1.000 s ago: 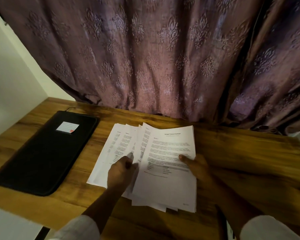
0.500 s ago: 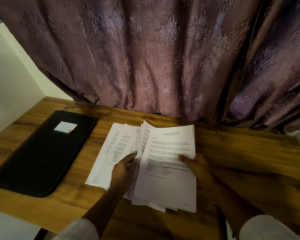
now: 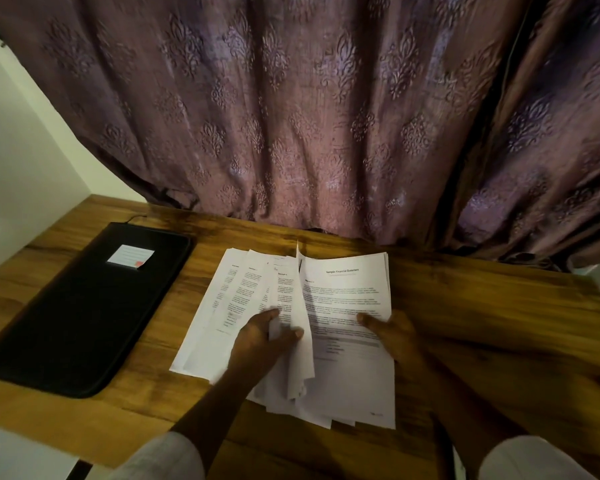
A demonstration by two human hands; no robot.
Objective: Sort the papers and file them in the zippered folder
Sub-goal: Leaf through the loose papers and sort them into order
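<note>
1. Broadly, the wooden tabletop (image 3: pixel 499 341) meets a pale wall (image 3: pixel 21 150) on the left. A patterned purple curtain (image 3: pixel 291 116) hangs along its far edge, with the hem touching the wood just behind the papers (image 3: pixel 347 299).
2. Open wood lies to the right of the papers, and a narrower strip separates them from the zippered folder (image 3: pixel 84 306). The near edge runs just below the stack's bottom corners, where two pale sleeves (image 3: pixel 163 459) come in.
3. Black and flat, the zippered folder lies closed at the left, set at an angle, with its near end close to the tabletop's front-left edge. A small white label (image 3: pixel 130 256) with a red mark sits on its far part.
4. White printed sheets make up the papers, which lie mid-tabletop. The left ones fan out toward the folder, while the right pile is squarer under a page headed "Sample Financial Statement".
5. One sheet is pinched by the left hand (image 3: pixel 260 337) between thumb and fingers — it stands raised on edge and bowed, between the fan and the pile.
6. At the pile's right edge, the right hand (image 3: pixel 392 334) holds the papers — the thumb lies across the top page, and the other fingers are hidden beneath.
</note>
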